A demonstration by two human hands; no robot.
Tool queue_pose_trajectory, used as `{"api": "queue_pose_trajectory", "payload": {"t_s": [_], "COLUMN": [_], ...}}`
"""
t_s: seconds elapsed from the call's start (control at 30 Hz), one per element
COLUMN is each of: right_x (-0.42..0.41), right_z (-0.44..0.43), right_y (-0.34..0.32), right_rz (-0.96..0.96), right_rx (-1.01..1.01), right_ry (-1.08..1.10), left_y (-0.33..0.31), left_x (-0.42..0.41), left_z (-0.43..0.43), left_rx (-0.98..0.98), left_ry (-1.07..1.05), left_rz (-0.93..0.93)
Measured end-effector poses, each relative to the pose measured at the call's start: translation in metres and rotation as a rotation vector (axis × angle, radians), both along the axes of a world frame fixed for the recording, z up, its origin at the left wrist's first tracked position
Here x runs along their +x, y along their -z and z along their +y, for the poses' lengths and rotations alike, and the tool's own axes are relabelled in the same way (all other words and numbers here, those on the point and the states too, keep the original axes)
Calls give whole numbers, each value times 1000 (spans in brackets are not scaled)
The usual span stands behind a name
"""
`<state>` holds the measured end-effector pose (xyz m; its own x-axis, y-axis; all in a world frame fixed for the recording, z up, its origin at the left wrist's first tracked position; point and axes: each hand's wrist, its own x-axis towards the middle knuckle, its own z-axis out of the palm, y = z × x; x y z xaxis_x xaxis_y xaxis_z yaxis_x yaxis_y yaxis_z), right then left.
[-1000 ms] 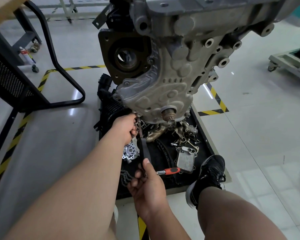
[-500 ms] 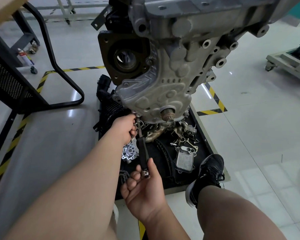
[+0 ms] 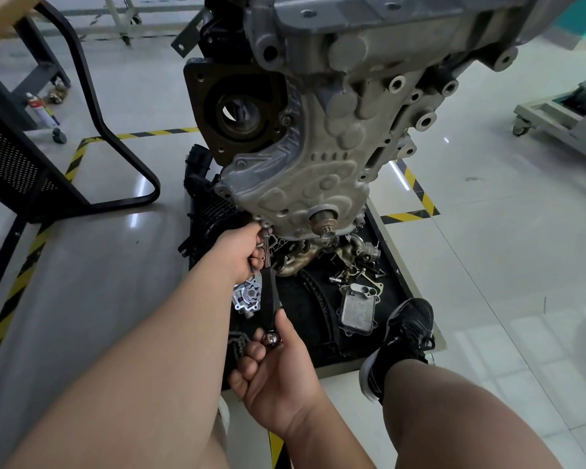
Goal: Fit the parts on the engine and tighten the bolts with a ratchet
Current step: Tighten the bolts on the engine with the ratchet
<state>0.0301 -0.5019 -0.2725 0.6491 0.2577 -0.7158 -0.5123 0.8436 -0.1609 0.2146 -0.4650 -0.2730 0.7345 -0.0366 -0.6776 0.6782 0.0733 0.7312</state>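
Head view, nearest first: the right hand [image 3: 278, 367] curls its fingers round the butt end of the ratchet [image 3: 272, 297], thumb laid up along the black handle. Just beyond, the left hand [image 3: 239, 252] grips the tool's upper end, steadying the shank where it meets the lower left corner of the timing cover [image 3: 305, 187]. The socket and the bolt under it are largely hidden by those fingers, so I cannot say for sure that the socket is fully seated. Beneath both hands a black tray [image 3: 322, 348] carries loose parts, among them an oil pump [image 3: 249, 294] and an oil cooler [image 3: 357, 308], not yet fitted. Farther up, the engine [image 3: 369, 62] rises above the tray with the cover already in place on its front face. By my reading, the step in hand is tightening one of the cover's lower edge bolts. The next move calls for the right hand to swing the handle through a short arc while the left presses the head square onto the bolt, since a tilted socket could slip off or round the head.
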Motion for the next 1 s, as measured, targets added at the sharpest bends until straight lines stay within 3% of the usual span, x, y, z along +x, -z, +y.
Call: {"api": "queue_pose_trajectory", "payload": {"t_s": [0.27,0.4,0.8,1.0], "right_x": [0,-1,-4,-13], "right_z": [-3,-3,-7,-7], "right_y": [-3,-2,8,4], "right_rz": [21,10,-135,-327], "right_rx": [61,-8,-492,-885], "right_ry": [48,20,-20,-18], "left_y": [1,1,4,3], "left_x": [-1,-2,-2,-3], "left_z": [5,2,-3,-4], "left_rx": [-35,-26,-68,-44], "left_ry": [33,22,-59,-66], "left_rz": [-95,-101,-66,-66]}}
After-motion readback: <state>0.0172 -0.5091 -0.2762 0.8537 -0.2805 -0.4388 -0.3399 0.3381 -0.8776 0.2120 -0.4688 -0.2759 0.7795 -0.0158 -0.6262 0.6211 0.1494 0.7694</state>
